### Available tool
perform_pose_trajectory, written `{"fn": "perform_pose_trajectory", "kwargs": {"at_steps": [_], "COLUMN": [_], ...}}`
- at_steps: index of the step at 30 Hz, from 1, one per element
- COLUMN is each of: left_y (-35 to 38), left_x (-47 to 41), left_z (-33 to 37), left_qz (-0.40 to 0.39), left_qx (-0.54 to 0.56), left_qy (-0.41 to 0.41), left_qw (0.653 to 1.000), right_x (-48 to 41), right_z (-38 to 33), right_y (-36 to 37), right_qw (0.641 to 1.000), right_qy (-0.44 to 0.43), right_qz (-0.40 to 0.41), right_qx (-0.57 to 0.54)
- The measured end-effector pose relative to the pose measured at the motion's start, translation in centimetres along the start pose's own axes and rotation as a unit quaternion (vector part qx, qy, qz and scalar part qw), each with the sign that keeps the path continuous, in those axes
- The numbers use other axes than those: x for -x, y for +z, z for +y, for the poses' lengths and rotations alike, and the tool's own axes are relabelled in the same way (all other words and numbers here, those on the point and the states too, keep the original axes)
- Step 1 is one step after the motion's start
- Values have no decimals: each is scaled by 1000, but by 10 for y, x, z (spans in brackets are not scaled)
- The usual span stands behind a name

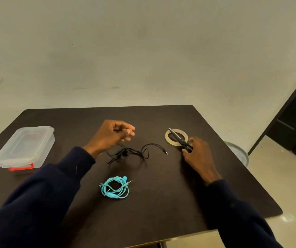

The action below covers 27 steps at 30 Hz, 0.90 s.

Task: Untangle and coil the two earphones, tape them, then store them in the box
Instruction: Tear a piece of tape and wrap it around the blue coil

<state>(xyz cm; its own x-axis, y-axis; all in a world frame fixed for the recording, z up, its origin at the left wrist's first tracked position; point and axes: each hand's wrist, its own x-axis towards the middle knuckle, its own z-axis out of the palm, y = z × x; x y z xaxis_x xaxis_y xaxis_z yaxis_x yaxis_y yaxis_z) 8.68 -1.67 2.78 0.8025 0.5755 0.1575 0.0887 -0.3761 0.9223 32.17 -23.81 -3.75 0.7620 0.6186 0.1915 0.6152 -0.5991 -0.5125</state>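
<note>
The bench [161, 203] is a plain dark brown, almost black, with no pattern. Near its left edge the box [23, 145] is clear, colourless plastic with a red-orange latch [21, 168] on its near end. Toward the middle lies the black earphone [131, 153]. Nearer the front edge the other earphone [115, 187] is bright turquoise. Both end in silver plugs [166, 153]. Toward the right edge the roll of tape [167, 137] is a pale yellowish tan, and the scissors [178, 138] across it have black handles and silver-grey blades. Both sleeves [45, 203] are dark navy. The wall [143, 51] behind is plain off-white.
</note>
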Motion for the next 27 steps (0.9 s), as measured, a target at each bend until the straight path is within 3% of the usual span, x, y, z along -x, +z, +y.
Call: {"fn": "perform_pose_trajectory", "kwargs": {"at_steps": [9, 15, 20, 24, 27], "left_y": [7, 3, -7, -17, -23], "left_x": [11, 23, 36, 48, 57], "left_z": [-8, -12, -10, -15, -13], "left_qz": [-8, -8, 7, 16, 37], "left_qx": [7, 11, 31, 43, 68], "left_qy": [7, -6, -13, -25, -18], "left_qw": [1000, 1000, 999, 999, 997], "right_x": [53, 0, -41, -45, -32], "right_z": [8, -11, -21, -25, -44], "right_y": [6, 7, 24, 32, 23], "right_qw": [999, 994, 987, 992, 986], "right_qy": [-25, -102, -125, -119, -138], "right_qz": [-36, 44, 3, 9, 31], "right_qx": [-1, 21, 99, 43, -83]}}
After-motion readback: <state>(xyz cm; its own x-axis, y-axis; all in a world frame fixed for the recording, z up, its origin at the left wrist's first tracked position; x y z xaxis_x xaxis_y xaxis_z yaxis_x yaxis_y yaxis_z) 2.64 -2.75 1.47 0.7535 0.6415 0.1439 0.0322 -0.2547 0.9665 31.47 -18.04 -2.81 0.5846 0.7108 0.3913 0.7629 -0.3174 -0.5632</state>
